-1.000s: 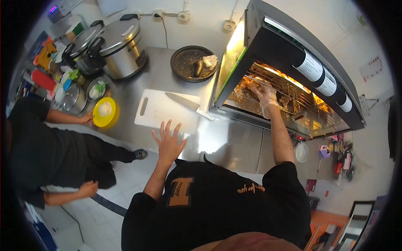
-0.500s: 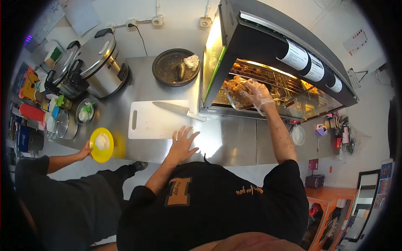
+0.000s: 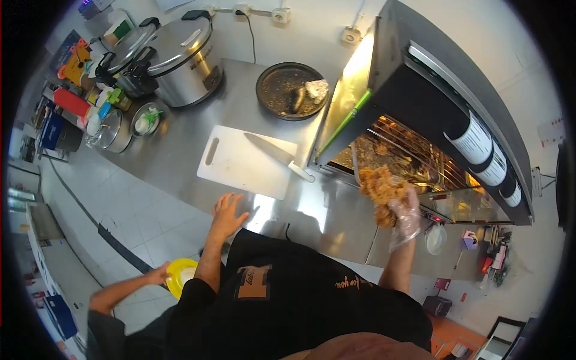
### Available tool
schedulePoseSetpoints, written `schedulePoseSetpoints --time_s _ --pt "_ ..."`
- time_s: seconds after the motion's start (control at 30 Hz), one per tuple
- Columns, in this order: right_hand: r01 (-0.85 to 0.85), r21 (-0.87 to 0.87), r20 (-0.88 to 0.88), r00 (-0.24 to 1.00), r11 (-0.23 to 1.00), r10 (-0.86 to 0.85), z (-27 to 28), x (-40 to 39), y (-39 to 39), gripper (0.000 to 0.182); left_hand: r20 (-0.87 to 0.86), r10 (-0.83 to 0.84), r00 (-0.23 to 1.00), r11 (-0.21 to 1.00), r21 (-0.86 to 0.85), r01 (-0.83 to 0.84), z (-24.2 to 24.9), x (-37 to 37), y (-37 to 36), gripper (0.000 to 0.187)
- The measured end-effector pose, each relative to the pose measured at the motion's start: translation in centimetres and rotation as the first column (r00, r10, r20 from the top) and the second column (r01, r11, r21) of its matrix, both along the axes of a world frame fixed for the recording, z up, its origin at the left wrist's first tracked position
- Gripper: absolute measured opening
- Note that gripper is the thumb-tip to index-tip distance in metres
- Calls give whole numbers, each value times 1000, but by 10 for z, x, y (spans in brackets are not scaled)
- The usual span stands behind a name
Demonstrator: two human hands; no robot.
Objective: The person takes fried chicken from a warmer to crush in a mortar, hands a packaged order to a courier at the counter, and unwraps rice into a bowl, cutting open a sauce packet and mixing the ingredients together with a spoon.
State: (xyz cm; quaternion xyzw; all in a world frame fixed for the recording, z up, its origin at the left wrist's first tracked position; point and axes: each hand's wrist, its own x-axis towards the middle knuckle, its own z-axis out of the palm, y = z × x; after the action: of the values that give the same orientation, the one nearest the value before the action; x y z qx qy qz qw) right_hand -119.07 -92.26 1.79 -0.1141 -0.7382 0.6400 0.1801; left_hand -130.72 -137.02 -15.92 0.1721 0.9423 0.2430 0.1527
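My right hand, in a clear plastic glove, grips a large piece of fried chicken just outside the open front of the warming cabinet. Behind the chicken, a tray with crumbs lies partly inside the lit cabinet. My left hand is bare and empty, its fingers apart, by the front edge of the steel counter. Beyond it lies a white cutting board with a knife across its right part.
A co-worker's hand holds a yellow plate at lower left. A dark round pan with foil stands behind the board. Large pots and bowls occupy the counter's left; a plastic container is at right.
My right hand has come out of the cabinet with the chicken, leaving the tray behind. My left hand has shifted toward the counter's front edge. The co-worker's yellow plate is now lower and nearer me.
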Motion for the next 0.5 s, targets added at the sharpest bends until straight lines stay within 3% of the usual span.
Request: schedulePoseSetpoints --time_s 0.07,0.13,0.2,0.27,0.33,0.37,0.4,0.47,0.5 --pt "6 -161 98 995 987 10 -7 -24 -57 46 -34 24 999 1000 -18 -25 -5 -12 -19 64" --pt "39 -348 51 998 937 -22 -42 -85 -110 45 -57 18 998 1000 -25 -19 -5 -33 -38 63" --pt "28 -244 204 979 969 23 -54 -163 -144 44 -80 -10 997 1000 6 10 -14 -61 -55 62" --pt "25 -401 250 965 916 83 -109 -261 -159 46 -93 -39 995 998 50 44 -23 -94 -72 62" --pt "108 -155 433 901 982 -31 -119 -352 -168 43 -103 -74 992 990 109 85 -33 -126 -85 61" --pt "176 234 315 917 956 -246 -156 -398 -164 43 -105 -96 990 985 132 109 -42 -141 -96 60" --pt "267 580 125 905 770 -407 -187 -442 -158 43 -110 -115 987 978 159 132 -53 -155 -106 59" --pt "259 663 213 834 703 -508 -208 -507 -155 43 -90 -151 984 966 198 166 -42 -179 -127 54" --pt "145 714 323 800 685 -506 -211 -529 -155 44 -98 -136 986 960 231 155 -46 -190 -140 52"
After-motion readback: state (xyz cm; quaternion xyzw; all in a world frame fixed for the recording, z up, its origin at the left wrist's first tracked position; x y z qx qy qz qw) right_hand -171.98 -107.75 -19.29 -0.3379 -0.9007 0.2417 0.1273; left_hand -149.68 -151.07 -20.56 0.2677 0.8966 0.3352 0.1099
